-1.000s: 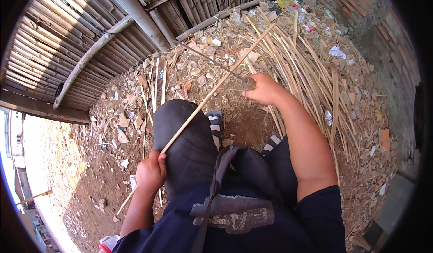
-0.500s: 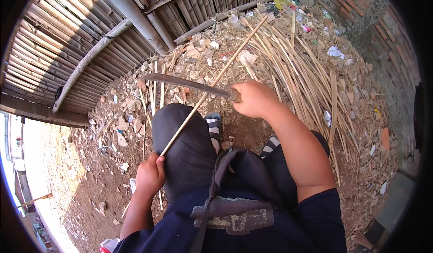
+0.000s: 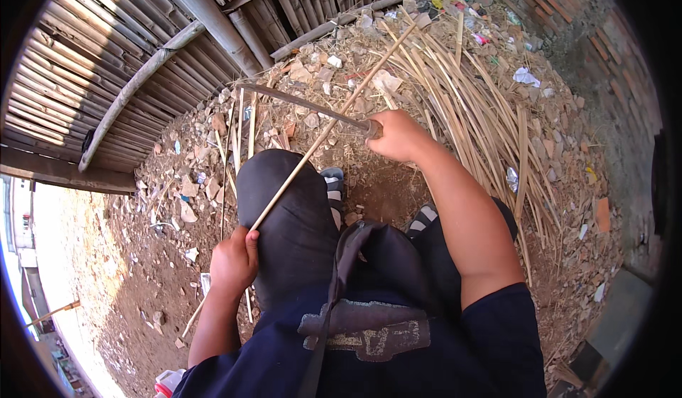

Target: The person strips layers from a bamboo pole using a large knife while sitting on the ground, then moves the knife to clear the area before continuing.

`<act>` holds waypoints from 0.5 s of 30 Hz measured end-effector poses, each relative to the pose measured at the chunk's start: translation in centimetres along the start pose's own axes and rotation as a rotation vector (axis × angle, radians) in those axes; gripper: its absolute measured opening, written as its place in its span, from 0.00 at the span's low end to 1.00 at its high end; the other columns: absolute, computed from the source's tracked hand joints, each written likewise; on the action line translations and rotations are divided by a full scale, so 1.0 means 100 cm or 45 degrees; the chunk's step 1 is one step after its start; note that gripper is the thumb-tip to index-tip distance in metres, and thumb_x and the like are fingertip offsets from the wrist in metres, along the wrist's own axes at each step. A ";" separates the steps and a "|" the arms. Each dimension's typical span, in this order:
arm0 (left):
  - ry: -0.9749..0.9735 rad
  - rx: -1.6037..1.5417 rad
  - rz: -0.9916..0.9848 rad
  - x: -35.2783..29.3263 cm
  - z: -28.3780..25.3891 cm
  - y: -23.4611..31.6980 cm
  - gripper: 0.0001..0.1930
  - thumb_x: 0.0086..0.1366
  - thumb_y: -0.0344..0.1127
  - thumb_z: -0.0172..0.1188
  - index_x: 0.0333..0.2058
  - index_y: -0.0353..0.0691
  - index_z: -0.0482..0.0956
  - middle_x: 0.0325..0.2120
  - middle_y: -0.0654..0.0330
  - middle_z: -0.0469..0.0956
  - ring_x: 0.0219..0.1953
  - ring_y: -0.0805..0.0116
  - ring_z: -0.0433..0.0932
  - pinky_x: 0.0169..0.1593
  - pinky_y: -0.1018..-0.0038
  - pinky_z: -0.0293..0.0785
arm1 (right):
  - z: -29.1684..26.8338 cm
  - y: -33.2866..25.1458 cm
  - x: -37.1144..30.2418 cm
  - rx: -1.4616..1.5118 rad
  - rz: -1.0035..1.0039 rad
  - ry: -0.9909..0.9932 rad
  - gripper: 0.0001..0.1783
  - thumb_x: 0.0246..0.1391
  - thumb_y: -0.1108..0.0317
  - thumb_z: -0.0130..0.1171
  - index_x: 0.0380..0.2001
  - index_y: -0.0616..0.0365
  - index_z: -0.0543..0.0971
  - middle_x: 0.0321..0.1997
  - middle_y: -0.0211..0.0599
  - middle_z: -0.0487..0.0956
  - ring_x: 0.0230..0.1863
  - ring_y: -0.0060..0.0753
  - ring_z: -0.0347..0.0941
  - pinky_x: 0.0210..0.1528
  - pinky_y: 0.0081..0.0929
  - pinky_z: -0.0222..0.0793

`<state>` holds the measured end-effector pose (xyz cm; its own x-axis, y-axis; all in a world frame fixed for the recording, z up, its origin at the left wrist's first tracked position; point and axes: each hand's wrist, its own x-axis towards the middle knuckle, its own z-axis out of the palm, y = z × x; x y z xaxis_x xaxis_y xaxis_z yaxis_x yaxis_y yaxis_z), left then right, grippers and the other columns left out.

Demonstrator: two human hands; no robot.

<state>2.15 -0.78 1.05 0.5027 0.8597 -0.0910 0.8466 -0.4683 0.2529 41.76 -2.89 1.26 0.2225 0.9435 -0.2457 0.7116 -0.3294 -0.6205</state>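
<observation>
My left hand [image 3: 235, 259] is closed around the near end of a long, thin bamboo strip [image 3: 302, 162]. The strip slants across my left knee and away to the far right, its tip reaching the rubble beside the bamboo pile. In my right hand [image 3: 395, 137] is the handle of a machete [image 3: 302, 102] with a long dark blade. The blade points left and crosses the strip beyond the knee; it looks to be against the strip, though contact is hard to judge. Both hands are closed.
A heap of split bamboo strips [image 3: 465, 107] lies at right, more strips [image 3: 245, 124] ahead of my left knee. Broken brick and litter [image 3: 188, 210] cover the ground. A bamboo wall [image 3: 142, 57] stands at far left, a brick wall [image 3: 604, 64] at right. Sandals [image 3: 332, 181] show below.
The machete's blade has swung, its tip moving farther away and its flat turning more edge-on. My right hand has shifted slightly away; my left hand still grips the bamboo strip.
</observation>
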 end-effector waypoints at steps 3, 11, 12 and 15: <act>-0.023 0.004 0.017 0.005 -0.006 0.006 0.17 0.77 0.46 0.50 0.33 0.38 0.71 0.19 0.41 0.77 0.25 0.33 0.78 0.30 0.43 0.73 | -0.002 0.003 -0.008 -0.110 0.041 0.057 0.19 0.48 0.61 0.64 0.43 0.54 0.84 0.40 0.49 0.85 0.45 0.53 0.82 0.49 0.46 0.78; -0.015 -0.046 0.020 0.003 -0.003 0.005 0.18 0.77 0.46 0.51 0.32 0.38 0.71 0.19 0.40 0.77 0.27 0.33 0.79 0.32 0.43 0.73 | 0.000 0.019 0.001 -0.048 0.110 0.053 0.16 0.48 0.62 0.64 0.41 0.54 0.84 0.40 0.49 0.85 0.45 0.54 0.82 0.48 0.46 0.77; -0.031 -0.007 0.009 0.002 -0.006 0.006 0.18 0.77 0.46 0.51 0.32 0.38 0.71 0.19 0.40 0.77 0.27 0.33 0.79 0.32 0.43 0.73 | 0.001 0.015 -0.001 -0.028 0.116 0.087 0.16 0.48 0.62 0.64 0.41 0.54 0.84 0.40 0.49 0.85 0.45 0.54 0.82 0.48 0.46 0.77; -0.007 -0.004 -0.007 -0.004 -0.006 0.004 0.17 0.76 0.45 0.51 0.32 0.37 0.71 0.20 0.40 0.77 0.27 0.33 0.79 0.32 0.43 0.72 | -0.008 -0.012 -0.014 -0.130 0.055 0.053 0.20 0.48 0.62 0.64 0.45 0.55 0.84 0.43 0.51 0.85 0.46 0.54 0.82 0.50 0.45 0.77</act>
<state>2.16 -1.15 1.73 0.4991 0.8610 -0.0976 0.8487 -0.4629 0.2557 41.12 -3.74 2.93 0.2799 0.9300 -0.2381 0.7648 -0.3659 -0.5303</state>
